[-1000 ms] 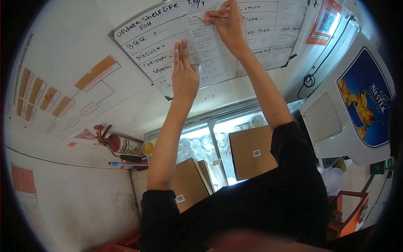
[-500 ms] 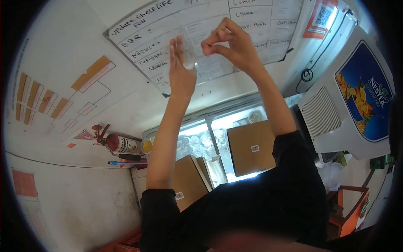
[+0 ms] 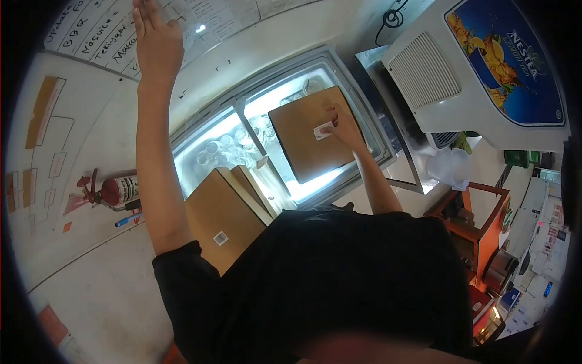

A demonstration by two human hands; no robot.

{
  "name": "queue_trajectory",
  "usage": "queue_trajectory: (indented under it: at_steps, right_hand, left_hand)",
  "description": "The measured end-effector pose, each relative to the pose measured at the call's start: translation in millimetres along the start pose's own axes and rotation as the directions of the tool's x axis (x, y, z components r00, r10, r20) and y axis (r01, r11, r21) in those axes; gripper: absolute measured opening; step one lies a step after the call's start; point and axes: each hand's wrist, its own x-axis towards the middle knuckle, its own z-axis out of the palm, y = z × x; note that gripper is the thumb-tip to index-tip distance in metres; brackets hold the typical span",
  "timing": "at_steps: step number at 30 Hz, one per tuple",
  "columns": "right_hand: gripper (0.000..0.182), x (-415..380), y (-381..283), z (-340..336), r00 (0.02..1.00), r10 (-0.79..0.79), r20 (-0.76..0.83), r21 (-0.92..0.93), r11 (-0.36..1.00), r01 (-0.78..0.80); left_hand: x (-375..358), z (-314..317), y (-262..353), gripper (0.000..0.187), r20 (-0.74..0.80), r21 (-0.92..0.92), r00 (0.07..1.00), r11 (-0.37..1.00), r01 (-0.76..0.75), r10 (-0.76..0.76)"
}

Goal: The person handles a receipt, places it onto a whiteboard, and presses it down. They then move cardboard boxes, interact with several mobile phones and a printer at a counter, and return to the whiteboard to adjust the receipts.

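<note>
1 whiteboard (image 3: pixel 100 43), far left on the wall, white with black handwriting in ruled rows, plus small printed labels under shiny clear film; top edge runs out of view. 2 hands. Left hand (image 3: pixel 160 51): grip wide open, flat on the whiteboard, fingers straight and close together, nothing visibly clasped. Right hand (image 3: pixel 345 127): grip half curled, thumb and fingertips near each other, over the right brown box (image 3: pixel 303 158) by its white label (image 3: pixel 322 130); can't tell if it touches or pinches anything. That box lies tilted on the lit freezer (image 3: pixel 384 142), mid-scene. 2 more brown boxes (image 3: pixel 212 206) nearer and left, overlapping, white code sticker on the front one. Clear cups (image 3: pixel 224 148) inside the freezer, too many to count. 1 extinguisher (image 3: pixel 119 189) and 1 blue pen (image 3: pixel 128 219) left; 1 NESTEA dispenser (image 3: pixel 421 73) far right.
</note>
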Motion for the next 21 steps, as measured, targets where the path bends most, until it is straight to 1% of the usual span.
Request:
queue_trajectory:
  at_steps: [2, 3, 4, 5, 6, 7, 8, 9, 10, 11, 12, 13, 14, 15, 17, 18, 19, 20, 21]
  right_hand:
    - [0.063, -6, -19, 9, 0.998, -0.008, -0.062, 0.079, 0.997, 0.013]
    - [0.063, -5, -23, 22, 0.999, -0.011, -0.050, 0.086, 0.996, 0.015]
    - [0.055, -1, -27, 38, 0.972, -0.216, -0.092, 0.061, 0.973, 0.222]
    - [0.047, 3, -32, 55, 0.902, -0.412, -0.132, 0.029, 0.908, 0.419]
    - [0.036, 12, -22, 78, 0.885, -0.453, 0.109, 0.013, 0.891, 0.454]
    - [0.025, 20, -17, 100, 0.816, -0.466, 0.343, 0.005, 0.869, 0.494]
    - [0.016, 13, -36, 118, 0.828, -0.394, 0.398, 0.032, 0.908, 0.417]
    - [0.009, 4, -56, 136, 0.830, -0.324, 0.454, 0.054, 0.940, 0.337]
    - [0.011, 7, -55, 164, 0.825, -0.215, 0.522, -0.181, 0.918, 0.354]
    - [0.014, 12, -42, 195, 0.825, -0.101, 0.556, -0.404, 0.835, 0.374]
    - [0.016, 15, -32, 221, 0.868, -0.203, 0.453, -0.456, 0.784, 0.421]
    - [0.018, 16, -29, 243, 0.885, -0.317, 0.340, -0.514, 0.726, 0.457]
    - [0.019, 17, -31, 249, 0.861, -0.338, 0.379, -0.548, 0.668, 0.503]
    - [0.019, 16, -31, 250, 0.838, -0.353, 0.417, -0.581, 0.605, 0.544]
    - [0.025, 18, -27, 258, 0.865, -0.373, 0.337, -0.633, 0.590, 0.501]
    - [0.025, 26, -40, 249, 0.858, -0.396, 0.326, -0.636, 0.580, 0.509]
    - [0.028, 28, -58, 234, 0.863, -0.321, 0.391, -0.673, 0.539, 0.506]
    - [0.032, 28, -76, 218, 0.862, -0.232, 0.451, -0.708, 0.495, 0.504]
    - [0.032, 33, -86, 208, 0.860, -0.235, 0.452, -0.711, 0.488, 0.507]
  left_hand:
    - [1, -4, 2, 0.009, 0.021, -0.009, 1.000, 1.000, 0.016, -0.015]
    - [0, -1, 1, 0.009, 0.033, 0.000, 0.999, 1.000, 0.015, -0.015]
    - [1, 4, 0, 0.034, -0.037, -0.189, 0.993, 0.977, 0.100, -0.109]
    - [1, 9, -1, 0.073, -0.089, -0.377, 0.973, 0.911, 0.166, -0.214]
    - [0, 12, -2, 0.073, -0.082, -0.369, 0.973, 0.914, 0.170, -0.214]
    - [1, 14, -3, 0.075, -0.062, -0.361, 0.978, 0.918, 0.165, -0.200]
    - [0, 13, -5, 0.077, -0.045, -0.350, 0.981, 0.923, 0.159, -0.186]
    - [1, 10, -2, 0.077, -0.044, -0.338, 0.981, 0.927, 0.162, -0.187]
    - [3, 6, 5, 0.071, -0.084, -0.395, 0.961, 0.894, 0.211, -0.264]
    - [5, 4, 8, 0.066, -0.126, -0.450, 0.932, 0.857, 0.251, -0.339]
    - [4, 5, 5, 0.066, -0.147, -0.428, 0.930, 0.870, 0.246, -0.336]
    - [0, 9, 0, 0.031, -0.120, -0.248, 0.978, 0.959, 0.136, -0.169]
    - [0, 13, -5, 0.012, -0.062, -0.058, 0.998, 0.998, 0.012, -0.016]
    - [2, 17, -5, 0.014, -0.076, -0.025, 0.996, 0.999, 0.042, -0.044]
    - [3, 22, -2, 0.017, -0.114, 0.026, 0.991, 0.997, 0.075, -0.072]
    - [2, 24, -1, 0.019, -0.019, -0.061, 0.990, 0.988, 0.139, -0.140]
    - [4, 23, -1, 0.021, 0.087, -0.147, 0.976, 0.967, 0.209, -0.198]
    - [7, 17, -1, 0.021, 0.075, -0.140, 0.976, 0.967, 0.212, -0.203]
    - [8, 11, 1, 0.022, 0.074, -0.107, 0.980, 0.976, 0.192, -0.185]
